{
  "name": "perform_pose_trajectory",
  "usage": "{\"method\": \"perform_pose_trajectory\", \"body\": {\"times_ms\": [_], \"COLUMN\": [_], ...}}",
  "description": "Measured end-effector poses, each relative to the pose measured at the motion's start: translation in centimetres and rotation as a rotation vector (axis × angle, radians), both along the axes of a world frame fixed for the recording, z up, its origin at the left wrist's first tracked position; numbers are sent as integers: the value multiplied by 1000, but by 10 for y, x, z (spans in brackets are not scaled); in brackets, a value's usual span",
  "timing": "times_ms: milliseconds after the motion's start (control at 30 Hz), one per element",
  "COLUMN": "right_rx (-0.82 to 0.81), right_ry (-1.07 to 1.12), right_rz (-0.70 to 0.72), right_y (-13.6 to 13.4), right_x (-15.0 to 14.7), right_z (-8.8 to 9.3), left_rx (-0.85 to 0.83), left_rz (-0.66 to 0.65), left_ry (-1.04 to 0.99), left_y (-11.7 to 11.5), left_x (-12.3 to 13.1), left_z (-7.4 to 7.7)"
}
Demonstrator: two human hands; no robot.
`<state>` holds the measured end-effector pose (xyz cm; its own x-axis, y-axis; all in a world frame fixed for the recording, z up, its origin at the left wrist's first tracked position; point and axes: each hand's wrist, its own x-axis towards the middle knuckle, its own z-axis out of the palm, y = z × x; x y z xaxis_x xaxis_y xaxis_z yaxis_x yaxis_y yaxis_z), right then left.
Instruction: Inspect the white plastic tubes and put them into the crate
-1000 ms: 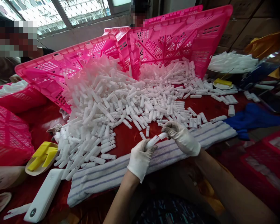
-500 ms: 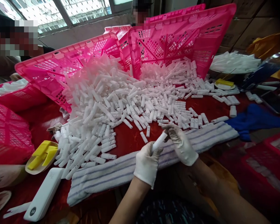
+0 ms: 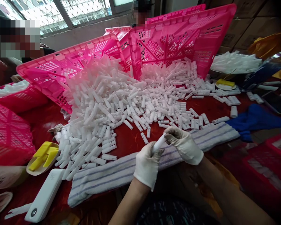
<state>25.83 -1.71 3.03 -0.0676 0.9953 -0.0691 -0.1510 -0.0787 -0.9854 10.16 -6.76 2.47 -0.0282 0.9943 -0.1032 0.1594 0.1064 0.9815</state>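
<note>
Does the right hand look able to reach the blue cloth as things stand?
Probably yes: nothing tall stands between the right hand and the blue cloth, just the striped towel, though that hand is at a white tube.

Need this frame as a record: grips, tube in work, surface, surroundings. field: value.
Left grip: gloved, closed around a white tube
Right grip: gloved, fingers at that tube's upper end; firmness of hold unclear
Surface: red table, striped towel along near edge
Behind: tube pile before tilted pink baskets
Left side: yellow pieces in pale dish; white device
Right side: blue cloth
</note>
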Motion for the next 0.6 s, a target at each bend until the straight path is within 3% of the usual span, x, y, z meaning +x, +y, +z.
{"method": "perform_pose_trajectory", "body": {"times_ms": [100, 167, 233, 300, 367, 533, 600], "right_rx": [127, 178, 200, 189, 178, 225, 178], "right_ry": [-34, -58, -62, -41, -4, -8, -33], "right_rz": [114, 196, 217, 186, 145, 139, 138], "right_y": [3, 4, 4, 4, 2, -9, -17], "right_x": [7, 10, 10, 10, 8, -1, 3], "right_z": [6, 9, 10, 8, 4, 0, 1], "left_rx": [-443, -576, -496, -307, -184, -91, -72], "left_rz": [-334, -484, -388, -177, -50, -60, -149], "left_ry": [-553, -761, -692, -460, -276, -164, -95], "left_y": [2, 3, 3, 2, 0, -4, -3], "left_x": [-8, -11, -7, 0, 8, 20, 21], "left_z": [6, 10, 13, 14, 14, 13, 15]}}
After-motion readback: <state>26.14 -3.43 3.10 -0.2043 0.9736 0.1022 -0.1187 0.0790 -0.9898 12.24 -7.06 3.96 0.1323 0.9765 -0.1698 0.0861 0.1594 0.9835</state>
